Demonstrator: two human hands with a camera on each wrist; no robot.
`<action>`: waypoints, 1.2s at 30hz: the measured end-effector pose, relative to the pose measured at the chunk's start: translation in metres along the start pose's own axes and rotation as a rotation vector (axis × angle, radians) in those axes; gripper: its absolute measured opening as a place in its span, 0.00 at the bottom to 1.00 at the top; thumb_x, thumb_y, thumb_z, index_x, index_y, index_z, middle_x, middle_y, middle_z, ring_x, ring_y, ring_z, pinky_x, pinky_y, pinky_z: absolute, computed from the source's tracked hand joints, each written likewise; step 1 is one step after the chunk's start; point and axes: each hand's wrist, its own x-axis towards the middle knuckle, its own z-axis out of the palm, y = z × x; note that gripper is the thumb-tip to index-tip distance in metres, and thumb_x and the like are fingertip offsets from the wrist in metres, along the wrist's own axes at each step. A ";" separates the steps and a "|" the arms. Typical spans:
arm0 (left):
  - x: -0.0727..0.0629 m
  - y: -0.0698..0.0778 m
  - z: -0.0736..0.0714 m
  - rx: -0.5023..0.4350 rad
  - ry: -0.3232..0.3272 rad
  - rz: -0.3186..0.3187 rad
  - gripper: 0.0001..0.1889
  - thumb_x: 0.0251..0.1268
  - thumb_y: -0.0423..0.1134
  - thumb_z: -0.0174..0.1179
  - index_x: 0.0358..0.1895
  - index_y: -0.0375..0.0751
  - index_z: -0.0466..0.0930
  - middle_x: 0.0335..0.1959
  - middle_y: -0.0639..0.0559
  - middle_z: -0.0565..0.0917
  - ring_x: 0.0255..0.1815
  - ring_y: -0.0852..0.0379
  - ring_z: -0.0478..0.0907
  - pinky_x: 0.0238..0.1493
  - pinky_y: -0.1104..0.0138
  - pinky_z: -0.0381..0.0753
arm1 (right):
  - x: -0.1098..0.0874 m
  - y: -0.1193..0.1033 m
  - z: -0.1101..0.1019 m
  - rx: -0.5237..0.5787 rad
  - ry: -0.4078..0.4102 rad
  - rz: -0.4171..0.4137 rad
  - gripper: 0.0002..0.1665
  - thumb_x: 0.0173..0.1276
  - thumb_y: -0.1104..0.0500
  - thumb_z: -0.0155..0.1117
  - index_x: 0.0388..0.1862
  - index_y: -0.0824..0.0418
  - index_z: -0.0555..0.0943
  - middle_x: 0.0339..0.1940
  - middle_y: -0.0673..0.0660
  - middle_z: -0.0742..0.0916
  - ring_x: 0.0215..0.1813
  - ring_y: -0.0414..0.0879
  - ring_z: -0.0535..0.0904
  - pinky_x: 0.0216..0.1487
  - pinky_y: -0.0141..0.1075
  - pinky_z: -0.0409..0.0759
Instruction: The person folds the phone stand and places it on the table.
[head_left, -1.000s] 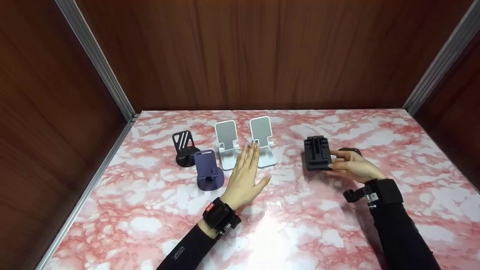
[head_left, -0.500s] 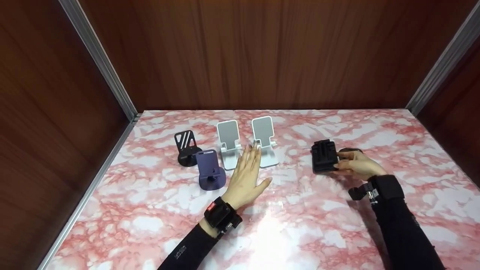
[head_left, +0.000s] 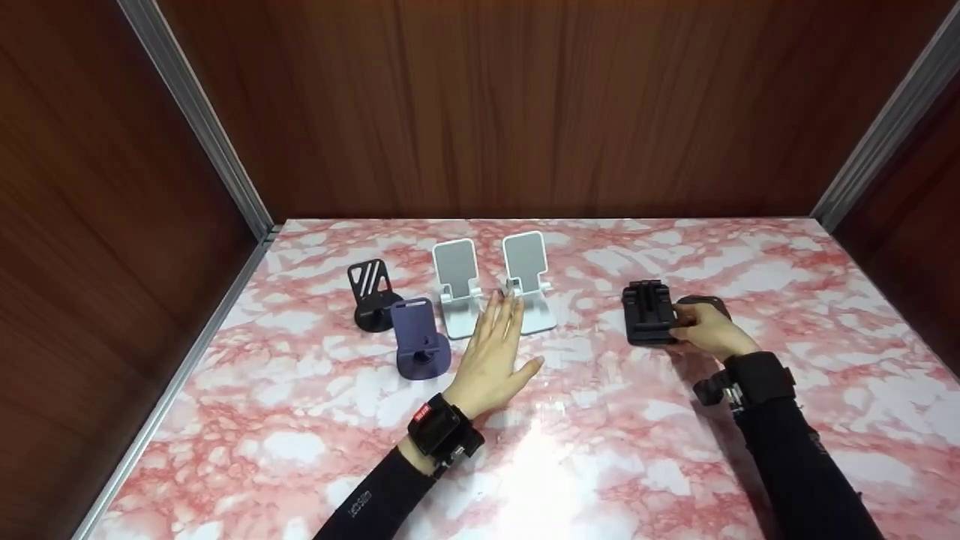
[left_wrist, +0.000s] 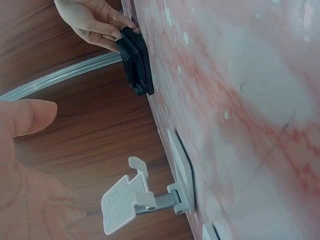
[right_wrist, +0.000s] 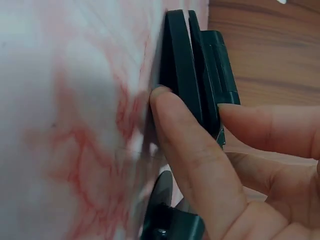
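My right hand (head_left: 709, 330) pinches the right edge of a black folded phone stand (head_left: 649, 311). In the right wrist view, one finger lies at the underside of the black folded phone stand (right_wrist: 182, 65) and another digit on its upper side; it sits at the tabletop, its near edge slightly raised. Behind that hand, a second black object (head_left: 705, 303) is mostly hidden. My left hand (head_left: 487, 367) has straight fingers and holds nothing. Its fingertips are in front of two upright white phone stands (head_left: 455, 270) (head_left: 525, 262); whether they touch cannot be told.
Left of the white stands are a purple phone stand (head_left: 416, 334) and a black slotted phone stand (head_left: 371, 296). The red-and-white marbled tabletop (head_left: 285, 450) is bounded by dark wood panels (head_left: 487, 112) and metal corner posts (head_left: 210, 127).
My right hand has carried the black folded phone stand a little to the right and lowered it to the tabletop. The left hand has hardly moved.
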 end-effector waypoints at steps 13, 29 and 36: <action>-0.001 0.001 -0.003 0.010 -0.007 0.008 0.43 0.65 0.56 0.48 0.73 0.36 0.37 0.76 0.42 0.37 0.76 0.48 0.26 0.76 0.53 0.36 | 0.007 -0.025 0.017 -0.769 0.276 -0.106 0.16 0.55 0.68 0.56 0.39 0.80 0.75 0.40 0.79 0.80 0.45 0.73 0.76 0.46 0.61 0.76; 0.000 0.001 -0.005 0.031 -0.018 -0.002 0.43 0.65 0.56 0.48 0.73 0.36 0.38 0.76 0.44 0.37 0.76 0.48 0.27 0.76 0.54 0.36 | 0.007 -0.036 0.044 -0.955 0.513 -0.094 0.13 0.59 0.69 0.51 0.39 0.79 0.76 0.36 0.79 0.81 0.36 0.73 0.78 0.31 0.62 0.79; 0.000 -0.001 -0.001 0.048 -0.005 -0.017 0.43 0.64 0.55 0.49 0.73 0.36 0.39 0.75 0.42 0.38 0.76 0.47 0.29 0.76 0.54 0.36 | -0.003 -0.044 0.048 -0.940 0.548 -0.065 0.26 0.63 0.64 0.54 0.60 0.73 0.70 0.52 0.76 0.77 0.51 0.72 0.73 0.38 0.66 0.76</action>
